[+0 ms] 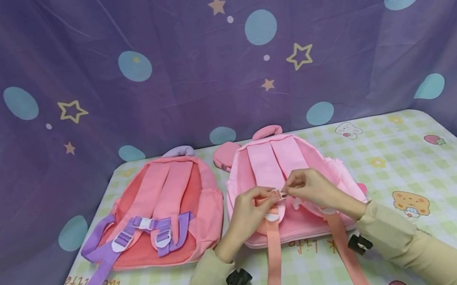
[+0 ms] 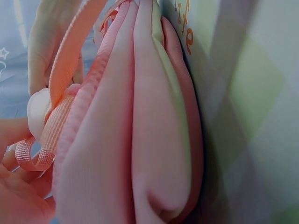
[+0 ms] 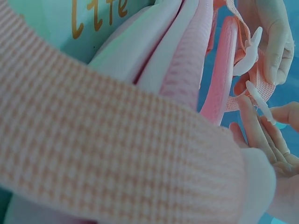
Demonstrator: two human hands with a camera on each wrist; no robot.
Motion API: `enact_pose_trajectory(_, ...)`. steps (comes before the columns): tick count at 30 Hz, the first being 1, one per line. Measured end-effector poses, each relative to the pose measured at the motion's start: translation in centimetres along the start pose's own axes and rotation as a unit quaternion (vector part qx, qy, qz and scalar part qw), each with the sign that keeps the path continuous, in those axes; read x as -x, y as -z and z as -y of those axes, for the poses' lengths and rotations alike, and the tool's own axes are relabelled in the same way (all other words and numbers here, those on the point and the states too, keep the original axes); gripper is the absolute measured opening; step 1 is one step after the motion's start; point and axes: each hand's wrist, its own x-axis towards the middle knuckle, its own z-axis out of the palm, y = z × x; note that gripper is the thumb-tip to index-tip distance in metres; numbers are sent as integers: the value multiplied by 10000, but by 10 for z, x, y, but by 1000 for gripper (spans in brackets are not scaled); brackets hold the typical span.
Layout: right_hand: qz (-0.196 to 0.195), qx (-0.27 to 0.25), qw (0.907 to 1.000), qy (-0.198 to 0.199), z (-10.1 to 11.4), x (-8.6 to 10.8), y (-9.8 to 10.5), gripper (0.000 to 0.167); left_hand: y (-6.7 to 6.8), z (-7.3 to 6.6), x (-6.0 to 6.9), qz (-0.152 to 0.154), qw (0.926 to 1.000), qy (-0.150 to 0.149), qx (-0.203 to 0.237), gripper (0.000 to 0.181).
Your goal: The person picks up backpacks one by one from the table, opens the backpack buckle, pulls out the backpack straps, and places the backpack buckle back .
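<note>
While the fingers of the left hand (image 1: 250, 208) pinch orange webbing (image 3: 262, 84) at a white buckle (image 1: 281, 195), the thumb and fingers of the right hand (image 1: 313, 187) grip white plastic from the opposite side, the fingertips nearly meeting over the middle of a pink backpack (image 1: 266, 166). The fingers cover much of the buckle, and whether its parts are joined cannot be told. The backpack lies with its shoulder straps facing up, its lower back panel partly hidden by the hands. Below them, 2 orange straps trail toward the person, the left strap (image 1: 273, 272) and the right strap (image 1: 349, 253) both lying across the desk (image 1: 370, 138). From the right wrist, a broad band of webbing fills the foreground and blocks much of the backpack; from the left wrist, the bag's pale side takes up the center. Black devices sit at the 2 beige sleeves, 1 on each wrist. Just left of the pink backpack lies a coral backpack (image 1: 163, 187), also straps up, its purple straps (image 1: 104, 272) spread over its lower half and onto the desk, with a white clip (image 1: 145, 223) between them. Behind, a small pink pouch (image 1: 227, 154) rests between the 2 bags. The desk bears a green checked cover with cartoon prints, and a purple curtain (image 1: 187, 12) with stars and blue ovals hangs beyond.
</note>
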Motion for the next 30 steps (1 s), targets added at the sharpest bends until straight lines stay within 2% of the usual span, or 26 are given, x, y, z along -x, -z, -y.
enact_pose_trajectory(11,101,-54,9999,-118,-3,-1,1,4,4,2,2,332,9994,-11,40,11)
enact_pose_trajectory(13,111,-48,9997,-196,-2,-1,2,4,7,-8,3,373,9993,54,23,11)
enact_pose_trajectory(17,207,-13,9994,-279,-2,-1,6,8,8,-10,4,397,9991,133,10,8)
enact_pose_trajectory(21,384,-10,9989,-254,-5,-1,9,11,6,2,4,414,9991,114,-41,9)
enact_pose_trajectory(30,597,-184,9971,-434,-6,1,13,19,9,-2,6,557,9984,105,-60,6)
